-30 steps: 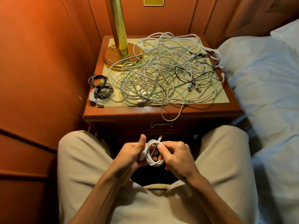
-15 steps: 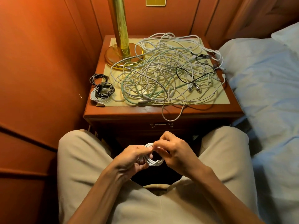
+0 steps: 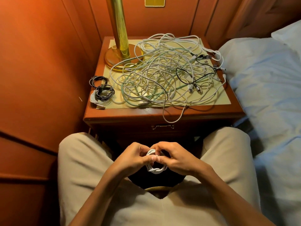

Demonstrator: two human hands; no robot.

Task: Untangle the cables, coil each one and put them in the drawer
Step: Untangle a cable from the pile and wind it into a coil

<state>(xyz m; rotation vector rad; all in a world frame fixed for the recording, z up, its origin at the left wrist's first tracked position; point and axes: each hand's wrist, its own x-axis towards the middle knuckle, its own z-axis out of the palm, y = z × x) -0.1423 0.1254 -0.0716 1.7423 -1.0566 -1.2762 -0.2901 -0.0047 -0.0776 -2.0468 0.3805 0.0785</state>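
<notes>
A small coiled white cable (image 3: 156, 170) sits between my two hands, above my lap. My left hand (image 3: 132, 158) pinches its left side and my right hand (image 3: 176, 159) pinches its right side, thumbs meeting over the coil. A big tangle of white, mint-green and black cables (image 3: 166, 74) covers the nightstand top (image 3: 192, 111). One white loop hangs over the front edge. Coiled black and white cables (image 3: 101, 92) lie at the nightstand's left front corner. The drawer (image 3: 162, 127), with a metal handle, is closed.
A brass lamp base (image 3: 121, 56) stands at the nightstand's back left. A wooden wall runs along the left. A bed with light blue bedding (image 3: 263, 88) lies to the right. My knees in beige trousers flank the drawer front.
My hands have closed in over the white coil. The loose end that stuck up a second ago is now wound round the coil.
</notes>
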